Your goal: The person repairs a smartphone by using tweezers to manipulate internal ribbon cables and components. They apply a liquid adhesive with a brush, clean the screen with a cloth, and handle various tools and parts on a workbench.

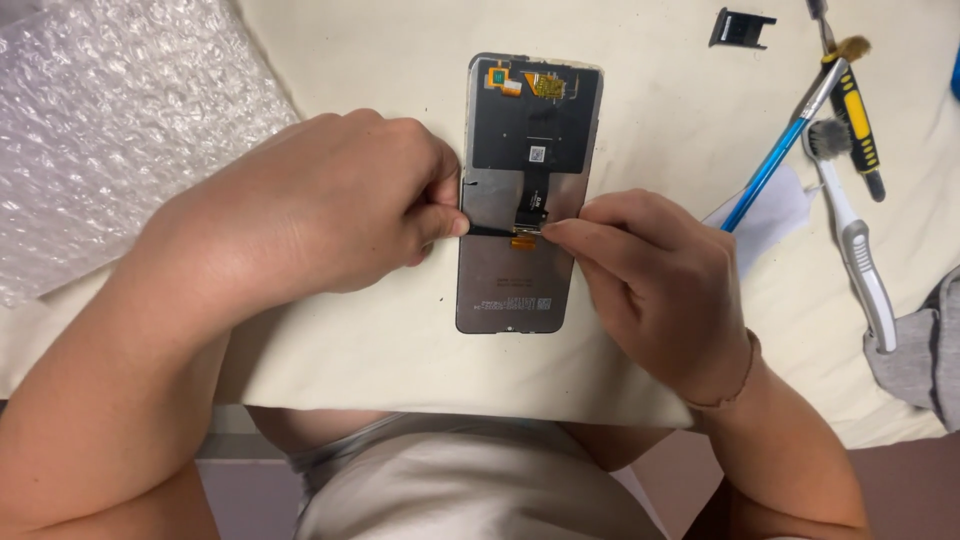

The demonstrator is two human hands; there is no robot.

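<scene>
Right between your two hands lies the dark rectangular phone screen assembly (pixel 520 200), back side up, with its long axis running away from you on the cream-coloured tabletop (pixel 400 350). Across its middle, at right angles to that axis, stretches a thin black strip (pixel 490 230), and you hold one end in each hand. Your left hand (pixel 330 205) sits at the assembly's left edge, thumb and forefinger pinched shut on the strip's left end. Your right hand (pixel 655 280) comes in from the lower right, its fingers (pixel 565 232) closed on the other end, just beside a small orange connector (pixel 524 241) at the foot of a black flex cable (pixel 533 190). The assembly shows a grey metal back, a darker upper section and orange parts near the top edge. Further out, a sheet of clear bubble wrap (pixel 110 130) lies on your left; on your right are a blue-handled brush (pixel 790 140), a white toothbrush (pixel 855 240), a yellow-and-black tool (pixel 858 125) and a small black tray (pixel 742 28).
</scene>
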